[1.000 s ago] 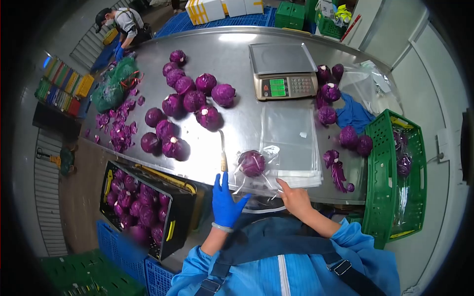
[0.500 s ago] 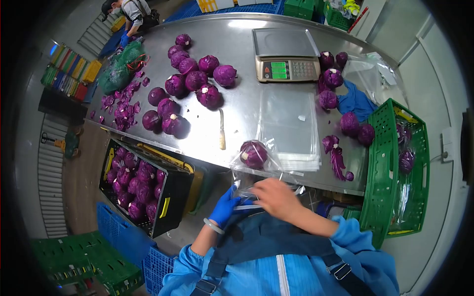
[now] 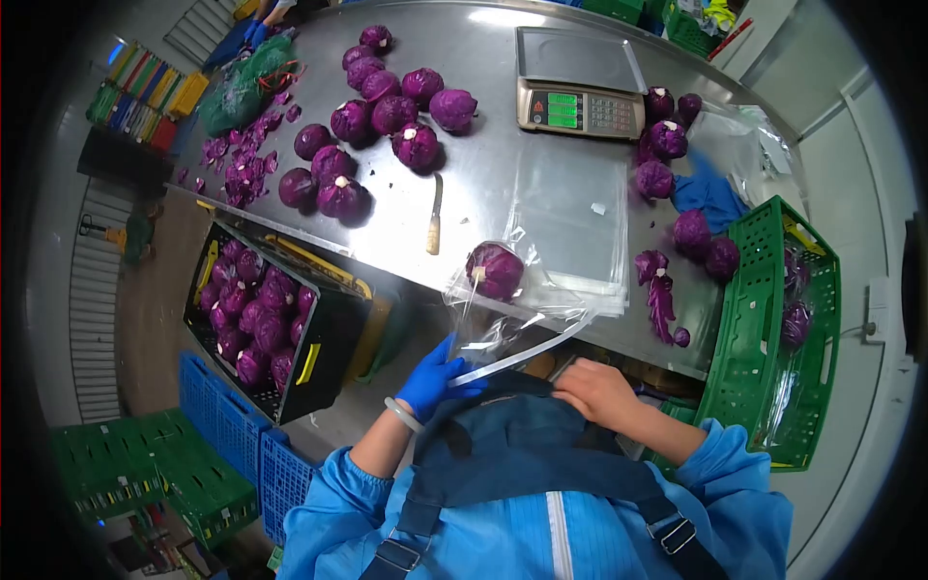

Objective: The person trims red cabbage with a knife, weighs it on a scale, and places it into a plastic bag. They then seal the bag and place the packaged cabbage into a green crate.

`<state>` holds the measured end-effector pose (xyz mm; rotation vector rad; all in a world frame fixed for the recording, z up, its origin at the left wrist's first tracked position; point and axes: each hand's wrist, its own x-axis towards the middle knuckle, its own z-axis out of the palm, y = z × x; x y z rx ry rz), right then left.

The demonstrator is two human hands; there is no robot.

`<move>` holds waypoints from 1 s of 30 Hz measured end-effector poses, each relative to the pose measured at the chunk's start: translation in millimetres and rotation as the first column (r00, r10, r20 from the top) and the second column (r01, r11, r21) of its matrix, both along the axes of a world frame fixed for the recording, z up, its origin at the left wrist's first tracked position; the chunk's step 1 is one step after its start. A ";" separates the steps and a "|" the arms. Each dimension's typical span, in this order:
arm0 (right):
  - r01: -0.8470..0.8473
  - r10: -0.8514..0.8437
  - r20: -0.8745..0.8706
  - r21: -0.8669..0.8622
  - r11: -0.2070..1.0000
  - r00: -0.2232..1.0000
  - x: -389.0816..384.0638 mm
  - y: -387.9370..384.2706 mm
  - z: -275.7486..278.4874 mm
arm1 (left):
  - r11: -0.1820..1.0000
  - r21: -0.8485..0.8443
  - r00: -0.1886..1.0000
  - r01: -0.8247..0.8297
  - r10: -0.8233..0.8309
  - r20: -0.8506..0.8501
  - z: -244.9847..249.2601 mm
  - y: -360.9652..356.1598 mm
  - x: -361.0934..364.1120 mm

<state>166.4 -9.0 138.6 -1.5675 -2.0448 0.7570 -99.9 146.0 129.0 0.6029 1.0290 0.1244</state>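
Note:
A red cabbage (image 3: 496,270) sits inside a clear plastic bag (image 3: 488,327) at the table's near edge, its pale stem end toward me. My left hand (image 3: 433,380), in a blue glove, is closed on the bag's open end below the cabbage. My bare right hand (image 3: 597,391) is to the right, by the apron's upper edge, its fingers bent; what they hold, if anything, is hidden. A stack of flat clear bags (image 3: 570,222) lies right of the cabbage, and a knife (image 3: 434,227) with a wooden handle lies to its left.
Several cabbages (image 3: 394,114) stand on the metal table (image 3: 387,251), with a scale (image 3: 580,108) behind. Loose leaves and a green net (image 3: 237,92) lie at left. A green crate (image 3: 754,333) is at right, a black crate of cabbages (image 3: 324,358) at lower left. A co-worker's gloved hands (image 3: 256,32) show far left.
My right hand has moved away from the bag, to the right. The bag's mouth edge now stretches out to the right. The view has shifted, and less of the co-worker shows.

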 end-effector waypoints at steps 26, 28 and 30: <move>-0.276 0.267 0.080 0.133 0.952 0.960 -87.3 98.8 -4.2 | 0.981 0.153 0.987 -0.122 0.137 -0.087 -2.6 -10.6 9.9; -0.326 0.329 -0.002 0.134 0.936 0.944 -64.0 88.3 12.8 | 0.941 0.337 0.989 0.015 0.035 -0.143 -20.4 -14.3 12.3; -0.365 0.375 -0.141 0.094 0.926 0.916 -32.6 67.8 27.1 | 0.971 0.144 0.981 -0.189 0.194 -0.023 -26.2 -0.8 5.6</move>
